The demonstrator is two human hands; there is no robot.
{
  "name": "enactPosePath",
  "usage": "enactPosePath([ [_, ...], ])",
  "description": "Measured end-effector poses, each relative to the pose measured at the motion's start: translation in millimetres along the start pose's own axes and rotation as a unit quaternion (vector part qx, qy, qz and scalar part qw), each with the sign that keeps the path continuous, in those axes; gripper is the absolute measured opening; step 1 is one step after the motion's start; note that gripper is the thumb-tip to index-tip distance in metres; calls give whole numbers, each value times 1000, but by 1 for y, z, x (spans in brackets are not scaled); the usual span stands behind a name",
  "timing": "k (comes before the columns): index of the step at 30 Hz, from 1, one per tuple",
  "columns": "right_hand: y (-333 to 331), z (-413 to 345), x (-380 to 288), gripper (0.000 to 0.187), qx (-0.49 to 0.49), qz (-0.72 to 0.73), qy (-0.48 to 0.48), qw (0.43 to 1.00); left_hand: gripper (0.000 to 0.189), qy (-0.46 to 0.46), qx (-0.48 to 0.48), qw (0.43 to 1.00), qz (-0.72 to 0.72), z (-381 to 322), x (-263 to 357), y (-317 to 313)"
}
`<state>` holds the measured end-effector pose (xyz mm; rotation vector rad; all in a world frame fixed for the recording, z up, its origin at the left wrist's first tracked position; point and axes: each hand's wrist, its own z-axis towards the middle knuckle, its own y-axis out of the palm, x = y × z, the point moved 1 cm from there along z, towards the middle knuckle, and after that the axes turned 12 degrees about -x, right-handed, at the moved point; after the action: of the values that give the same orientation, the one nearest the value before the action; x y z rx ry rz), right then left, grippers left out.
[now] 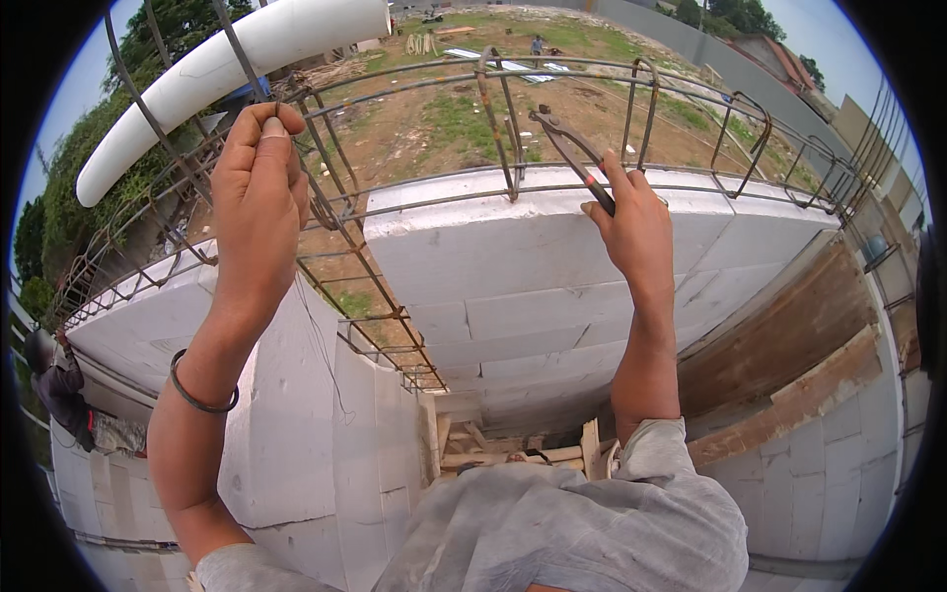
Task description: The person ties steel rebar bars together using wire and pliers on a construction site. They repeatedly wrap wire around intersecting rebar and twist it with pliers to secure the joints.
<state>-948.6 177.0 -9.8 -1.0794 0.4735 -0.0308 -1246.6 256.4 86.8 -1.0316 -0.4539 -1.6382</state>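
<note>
My left hand [259,174] is raised at the upper left, thumb and fingers pinched on thin tie wire [318,333]. Loose ends of that wire trail down below the wrist in front of the pale block wall. Right behind the fingers rise the steel bars of a rebar column cage [325,200]. In my right hand [636,214] is a pair of end-cutting pincers [573,152] with dark, partly red handles. Their jaws point up and left, beside a stirrup of the horizontal rebar cage [496,126]. Whether the jaws touch any steel cannot be told.
The horizontal cage runs along the top of a white lightweight-block wall [533,251]. A white pipe [244,81] slants behind the upright bars. Wooden boards [792,318] line the right wall, and timber pieces [518,451] lie below. Another person [66,392] is at the far left.
</note>
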Motion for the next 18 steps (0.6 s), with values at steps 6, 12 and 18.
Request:
enactPosePath([
  [6, 0, 86, 4, 70, -160, -52, -227, 959, 14, -82, -79, 983, -141, 2, -15, 32],
  [12, 29, 105, 9, 60, -205, -28, -338, 918, 10, -175, -71, 971, -147, -26, -54, 17],
  [18, 32, 30, -44, 35, 89, 143, -253, 953, 8, -218, -22, 968, -125, -59, -76, -18],
])
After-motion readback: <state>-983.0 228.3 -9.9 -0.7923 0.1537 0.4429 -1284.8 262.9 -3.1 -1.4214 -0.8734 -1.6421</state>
